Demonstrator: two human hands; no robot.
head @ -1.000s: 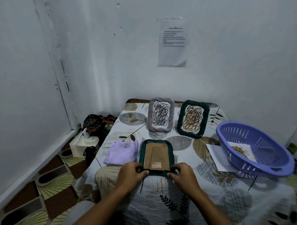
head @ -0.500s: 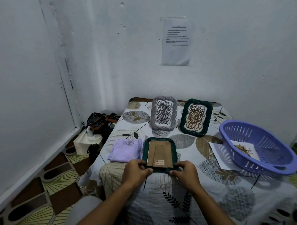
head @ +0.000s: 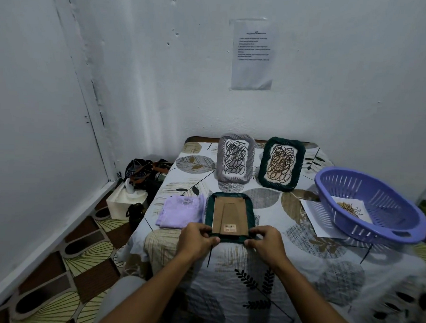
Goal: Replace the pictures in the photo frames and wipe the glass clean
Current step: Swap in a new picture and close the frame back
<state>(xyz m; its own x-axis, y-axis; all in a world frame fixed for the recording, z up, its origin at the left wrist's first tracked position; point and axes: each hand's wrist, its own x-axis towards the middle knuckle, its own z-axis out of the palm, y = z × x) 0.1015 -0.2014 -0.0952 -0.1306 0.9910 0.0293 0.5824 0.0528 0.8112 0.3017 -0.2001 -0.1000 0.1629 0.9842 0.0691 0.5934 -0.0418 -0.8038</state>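
The dark green frame (head: 229,217) is lying face down on the table (head: 287,274), just right of the lilac cloth (head: 181,211). The left hand (head: 196,242) and right hand (head: 264,244) are each pinching 1 near corner.

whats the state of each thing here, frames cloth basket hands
near green frame: face down on the table, brown backing up, still closed
grey frame: upright, scribble picture inside
far green frame: upright, scribble picture inside
purple cloth: folded, untouched, left of the near frame
purple basket: tilted, a picture inside
left hand: grips the near frame's bottom-left corner
right hand: grips its bottom-right corner
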